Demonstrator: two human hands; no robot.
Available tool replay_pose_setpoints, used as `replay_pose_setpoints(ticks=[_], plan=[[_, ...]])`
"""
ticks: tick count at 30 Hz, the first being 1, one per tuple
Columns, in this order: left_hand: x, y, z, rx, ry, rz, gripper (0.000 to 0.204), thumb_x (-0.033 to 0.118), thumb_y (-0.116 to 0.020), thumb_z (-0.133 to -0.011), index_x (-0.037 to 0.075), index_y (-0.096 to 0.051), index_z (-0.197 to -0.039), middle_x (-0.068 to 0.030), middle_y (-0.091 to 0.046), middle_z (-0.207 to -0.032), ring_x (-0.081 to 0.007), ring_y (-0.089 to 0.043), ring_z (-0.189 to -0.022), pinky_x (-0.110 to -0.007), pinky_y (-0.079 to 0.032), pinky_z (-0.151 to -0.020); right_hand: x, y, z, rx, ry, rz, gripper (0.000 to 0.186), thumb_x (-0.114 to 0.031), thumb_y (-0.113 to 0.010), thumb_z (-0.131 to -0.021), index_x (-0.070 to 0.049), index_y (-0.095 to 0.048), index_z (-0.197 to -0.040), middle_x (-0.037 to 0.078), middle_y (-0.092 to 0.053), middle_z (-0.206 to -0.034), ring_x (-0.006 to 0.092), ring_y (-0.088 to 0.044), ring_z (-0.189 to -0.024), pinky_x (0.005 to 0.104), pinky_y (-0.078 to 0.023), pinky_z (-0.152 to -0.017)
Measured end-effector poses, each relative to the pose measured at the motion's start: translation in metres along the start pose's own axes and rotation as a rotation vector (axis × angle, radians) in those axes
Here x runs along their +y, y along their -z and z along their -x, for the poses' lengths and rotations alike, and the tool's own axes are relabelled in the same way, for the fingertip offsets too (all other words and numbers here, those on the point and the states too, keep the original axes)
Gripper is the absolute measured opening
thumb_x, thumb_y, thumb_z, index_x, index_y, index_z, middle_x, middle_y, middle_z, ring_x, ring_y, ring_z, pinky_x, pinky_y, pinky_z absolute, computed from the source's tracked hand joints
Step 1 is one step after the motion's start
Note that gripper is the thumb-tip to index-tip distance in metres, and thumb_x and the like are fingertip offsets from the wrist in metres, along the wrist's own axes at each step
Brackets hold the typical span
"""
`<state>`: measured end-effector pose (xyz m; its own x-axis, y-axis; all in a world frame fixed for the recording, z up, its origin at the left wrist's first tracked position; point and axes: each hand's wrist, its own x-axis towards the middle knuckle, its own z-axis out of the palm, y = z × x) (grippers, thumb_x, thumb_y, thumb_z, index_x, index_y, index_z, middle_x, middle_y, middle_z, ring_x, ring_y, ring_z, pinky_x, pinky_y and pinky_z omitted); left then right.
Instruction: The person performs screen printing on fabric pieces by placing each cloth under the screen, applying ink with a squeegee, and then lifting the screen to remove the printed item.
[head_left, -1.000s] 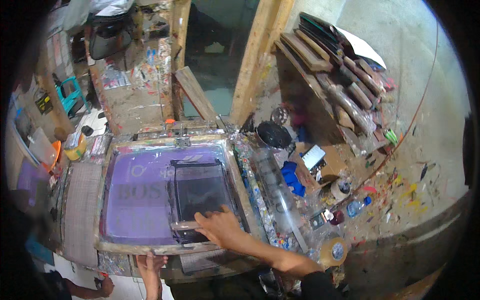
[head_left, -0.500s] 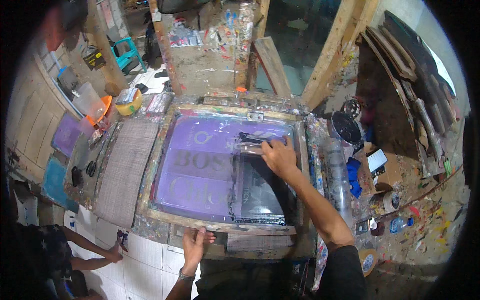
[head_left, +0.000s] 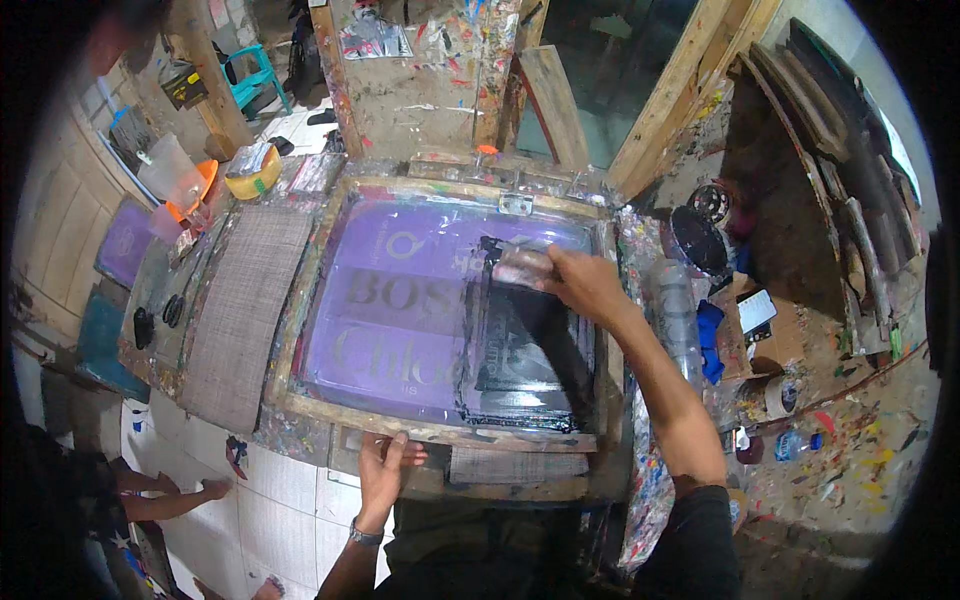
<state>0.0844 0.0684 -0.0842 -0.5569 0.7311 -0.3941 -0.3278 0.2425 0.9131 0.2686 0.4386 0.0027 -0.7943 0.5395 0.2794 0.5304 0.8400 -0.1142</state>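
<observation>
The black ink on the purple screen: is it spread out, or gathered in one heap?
Spread out: black ink covers a glossy rectangle on the right of the purple screen, edges smeared.

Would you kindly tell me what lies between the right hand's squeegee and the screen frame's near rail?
In the head view, a dark patch of mesh, black ink along its near edge, lies between the squeegee and the near rail.

The left hand (head_left: 383, 472) and right hand (head_left: 588, 285) are bare, with a greyish watch (head_left: 366, 534) of slightly metallic sheen around the left wrist. A plain black short sleeve (head_left: 690, 540) ends near the right elbow. Dark, nearly black clothing (head_left: 470, 555) covers the body, its details lost in shadow.
</observation>
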Motion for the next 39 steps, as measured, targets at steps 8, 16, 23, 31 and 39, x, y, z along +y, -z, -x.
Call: replay_pose_setpoints(ticks=[8,16,23,31,39], plan=[[0.002,-0.001,0.005,0.056,0.013,0.027,0.040,0.019,-0.059,-0.100,-0.007,-0.040,-0.124,-0.0217,-0.067,-0.090,-0.0268,-0.071,-0.077,-0.035,-0.060,-0.066,-0.121,-0.001,0.099,-0.018,-0.300,0.234,0.053,-0.059,-0.071,-0.082,-0.009,-0.054,-0.084,0.008,-0.063,-0.062,0.0252,-0.064,-0.049,0.0381,-0.048,-0.043],[0.002,0.006,0.000,0.010,0.009,0.032,0.044,0.024,-0.062,-0.099,-0.010,-0.043,-0.118,-0.0253,-0.068,-0.092,-0.0294,-0.072,-0.077,-0.037,-0.061,-0.067,-0.090,-0.002,0.076,-0.622,-0.066,-0.249,0.070,-0.067,-0.070,-0.079,0.001,-0.067,-0.097,0.018,-0.069,-0.076,0.0340,-0.070,-0.072,0.0447,-0.054,-0.064],[0.008,-0.003,-0.004,-0.026,0.054,0.042,0.047,0.020,-0.062,-0.098,-0.014,-0.039,-0.120,-0.0276,-0.068,-0.094,-0.0316,-0.072,-0.080,-0.039,-0.062,-0.070,-0.037,-0.005,0.041,-0.978,-0.002,-0.688,0.071,-0.066,-0.073,-0.077,0.000,-0.070,-0.100,0.019,-0.070,-0.080,0.0329,-0.069,-0.075,0.0456,-0.053,-0.070],[0.004,0.013,0.000,-0.037,0.113,0.068,0.050,0.024,-0.063,-0.098,-0.014,-0.039,-0.119,-0.0318,-0.067,-0.096,-0.0374,-0.073,-0.083,-0.045,-0.062,-0.074,0.018,-0.019,-0.073,-0.038,0.026,0.079,0.057,-0.059,-0.063,-0.086,-0.004,-0.061,-0.100,0.020,-0.068,-0.072,0.0410,-0.069,-0.069,0.0506,-0.053,-0.059],[0.009,0.008,0.008,0.061,0.120,0.019,0.057,0.030,-0.068,-0.095,-0.010,-0.040,-0.124,-0.0250,-0.068,-0.089,-0.0326,-0.073,-0.078,-0.039,-0.060,-0.071,-0.045,-0.023,0.019,-0.042,-0.009,0.098,0.041,-0.048,-0.068,-0.086,-0.008,-0.056,-0.089,0.010,-0.064,-0.070,0.0299,-0.067,-0.059,0.0431,-0.054,-0.055]])
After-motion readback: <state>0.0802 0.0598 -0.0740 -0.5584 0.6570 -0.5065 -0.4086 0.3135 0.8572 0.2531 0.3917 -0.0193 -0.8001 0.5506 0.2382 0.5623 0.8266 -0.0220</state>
